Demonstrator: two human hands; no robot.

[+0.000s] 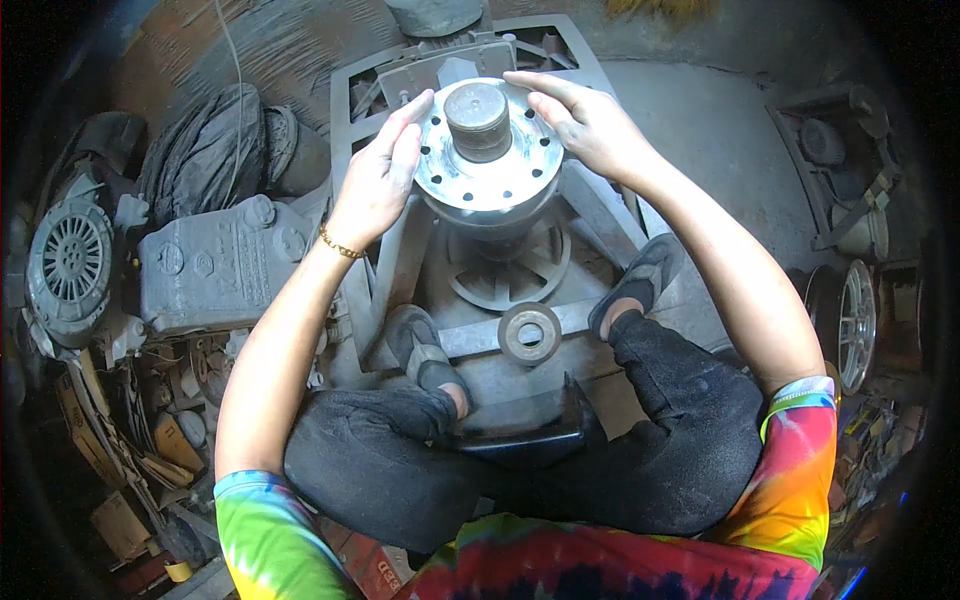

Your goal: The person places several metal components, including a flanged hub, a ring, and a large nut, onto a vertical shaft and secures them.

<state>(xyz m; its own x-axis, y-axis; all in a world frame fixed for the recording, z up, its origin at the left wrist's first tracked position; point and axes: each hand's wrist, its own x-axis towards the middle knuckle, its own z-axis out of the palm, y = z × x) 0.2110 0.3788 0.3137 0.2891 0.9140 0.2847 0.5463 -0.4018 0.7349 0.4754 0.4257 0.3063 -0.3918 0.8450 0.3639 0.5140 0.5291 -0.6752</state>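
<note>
A round, shiny metal flange with a ring of small holes sits level in front of me, on top of a stand. From its middle rises a thick, dull metal cylinder. My left hand lies against the flange's left rim, fingers pointing away from me and pressed together. Against the upper right rim rests my right hand, its fingers curved along the edge. Both hands hold the flange between them; the undersides of the fingers are hidden. Below it shows a darker rounded body.
A grey metal frame surrounds the stand, with a spoked wheel low inside. A thick ring lies on its front bar, between my feet. Dusty machine parts crowd the left; a wheel rim stands at right.
</note>
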